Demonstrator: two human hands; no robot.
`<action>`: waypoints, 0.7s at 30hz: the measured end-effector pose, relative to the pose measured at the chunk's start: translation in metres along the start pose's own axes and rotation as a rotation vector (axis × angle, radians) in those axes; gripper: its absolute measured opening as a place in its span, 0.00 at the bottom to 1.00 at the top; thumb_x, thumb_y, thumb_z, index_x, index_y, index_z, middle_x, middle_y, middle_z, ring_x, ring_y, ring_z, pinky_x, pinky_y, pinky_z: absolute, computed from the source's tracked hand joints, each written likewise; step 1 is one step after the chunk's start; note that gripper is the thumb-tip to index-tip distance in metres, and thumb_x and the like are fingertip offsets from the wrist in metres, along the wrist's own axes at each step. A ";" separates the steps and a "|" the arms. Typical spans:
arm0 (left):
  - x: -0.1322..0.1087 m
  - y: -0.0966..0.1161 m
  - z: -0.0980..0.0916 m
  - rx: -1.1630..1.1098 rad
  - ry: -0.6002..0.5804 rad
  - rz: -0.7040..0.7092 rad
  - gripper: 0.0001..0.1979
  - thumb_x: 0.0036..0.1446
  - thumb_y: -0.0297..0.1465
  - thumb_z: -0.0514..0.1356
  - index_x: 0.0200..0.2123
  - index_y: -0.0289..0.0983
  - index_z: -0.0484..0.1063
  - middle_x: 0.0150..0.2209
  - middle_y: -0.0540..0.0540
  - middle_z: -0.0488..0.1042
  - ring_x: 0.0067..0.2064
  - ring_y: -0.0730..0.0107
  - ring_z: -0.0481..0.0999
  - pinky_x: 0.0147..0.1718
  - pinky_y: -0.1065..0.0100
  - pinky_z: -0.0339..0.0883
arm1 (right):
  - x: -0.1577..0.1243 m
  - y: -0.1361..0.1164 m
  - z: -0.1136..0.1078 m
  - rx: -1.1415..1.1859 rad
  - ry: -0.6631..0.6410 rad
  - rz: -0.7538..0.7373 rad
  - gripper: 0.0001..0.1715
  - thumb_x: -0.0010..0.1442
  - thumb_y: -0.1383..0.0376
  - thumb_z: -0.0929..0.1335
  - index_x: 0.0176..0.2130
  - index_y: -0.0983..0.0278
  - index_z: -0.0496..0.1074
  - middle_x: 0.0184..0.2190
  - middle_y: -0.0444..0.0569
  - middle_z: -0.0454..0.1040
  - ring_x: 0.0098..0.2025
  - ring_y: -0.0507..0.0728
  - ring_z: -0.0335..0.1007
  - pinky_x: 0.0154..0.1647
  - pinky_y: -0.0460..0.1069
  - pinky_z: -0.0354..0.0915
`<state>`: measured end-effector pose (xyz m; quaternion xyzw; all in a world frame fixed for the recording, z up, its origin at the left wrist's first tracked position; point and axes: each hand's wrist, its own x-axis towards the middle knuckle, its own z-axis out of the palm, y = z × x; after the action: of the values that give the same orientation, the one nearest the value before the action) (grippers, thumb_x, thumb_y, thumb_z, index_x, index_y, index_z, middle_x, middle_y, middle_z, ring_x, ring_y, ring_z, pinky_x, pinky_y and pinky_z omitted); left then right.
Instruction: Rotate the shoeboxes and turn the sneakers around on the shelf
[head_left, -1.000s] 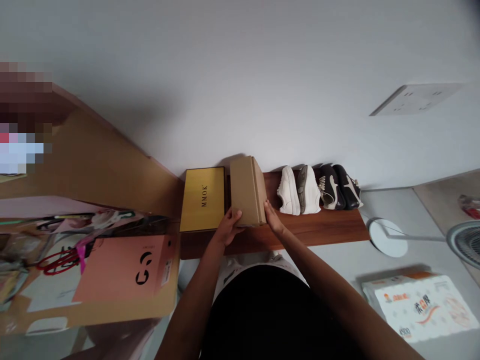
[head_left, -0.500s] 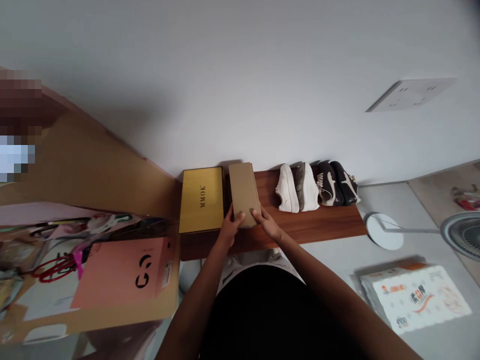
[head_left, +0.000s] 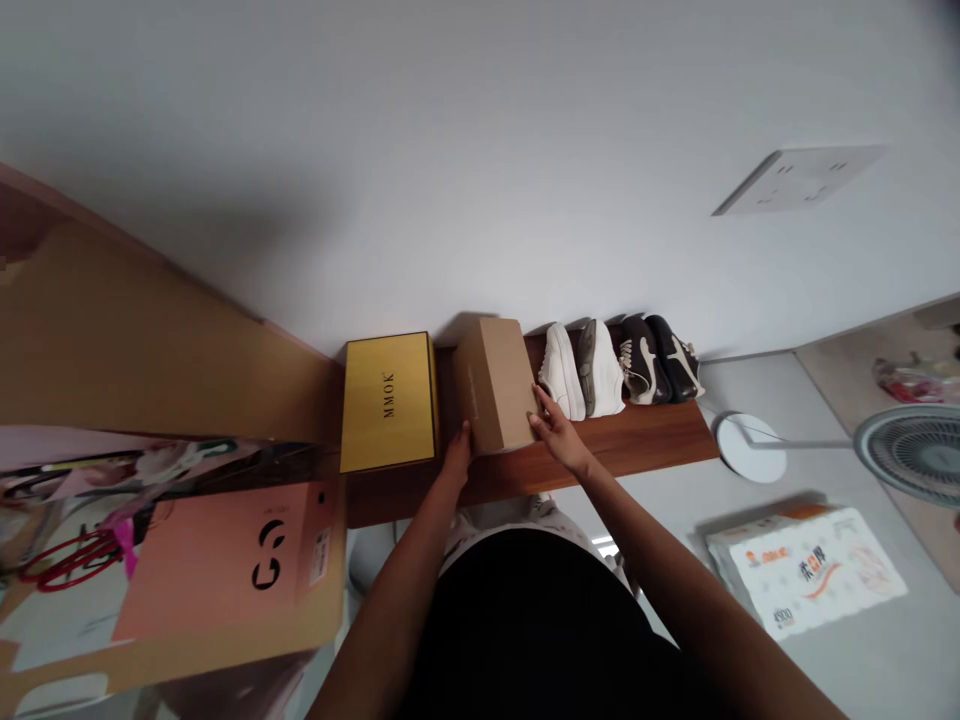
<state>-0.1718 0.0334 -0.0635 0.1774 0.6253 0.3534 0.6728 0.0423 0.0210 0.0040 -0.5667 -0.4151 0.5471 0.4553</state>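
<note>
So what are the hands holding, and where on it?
A brown cardboard box, held from both sides: the left hand is at its lower left edge, and the right hand at its lower right corner.

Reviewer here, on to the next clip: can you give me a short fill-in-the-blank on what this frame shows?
1. The left hand and right hand hold a box made of ____.
2. The yellow box beside it bears the letters ____.
3. The pair of sneakers nearest the right hand is ____ in colour.

Missing words: cardboard; MMOK; white.
</note>
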 end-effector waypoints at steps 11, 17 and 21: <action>-0.038 0.019 -0.006 -0.083 0.062 0.079 0.28 0.48 0.43 0.72 0.53 0.45 0.75 0.52 0.44 0.79 0.55 0.60 0.76 0.50 0.59 0.71 | 0.010 -0.005 -0.041 -0.107 0.021 0.216 0.47 0.52 0.43 0.75 0.63 0.63 0.70 0.53 0.55 0.77 0.56 0.67 0.71 0.61 0.62 0.66; -0.032 0.027 0.002 -0.001 0.190 0.237 0.26 0.50 0.40 0.71 0.53 0.41 0.77 0.49 0.43 0.81 0.54 0.59 0.78 0.55 0.57 0.70 | 0.026 0.015 -0.033 0.046 -0.029 0.330 0.40 0.52 0.44 0.74 0.59 0.59 0.74 0.51 0.50 0.79 0.53 0.65 0.75 0.57 0.60 0.69; -0.024 0.028 0.007 0.018 0.211 0.285 0.26 0.50 0.38 0.71 0.53 0.40 0.77 0.51 0.43 0.80 0.56 0.59 0.77 0.60 0.56 0.66 | 0.035 0.027 -0.032 0.031 -0.010 0.401 0.41 0.53 0.42 0.72 0.60 0.58 0.72 0.50 0.49 0.80 0.50 0.63 0.76 0.53 0.60 0.70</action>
<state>-0.1713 0.0377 -0.0263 0.2323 0.6641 0.4561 0.5450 0.0758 0.0460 -0.0316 -0.6280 -0.2879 0.6360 0.3438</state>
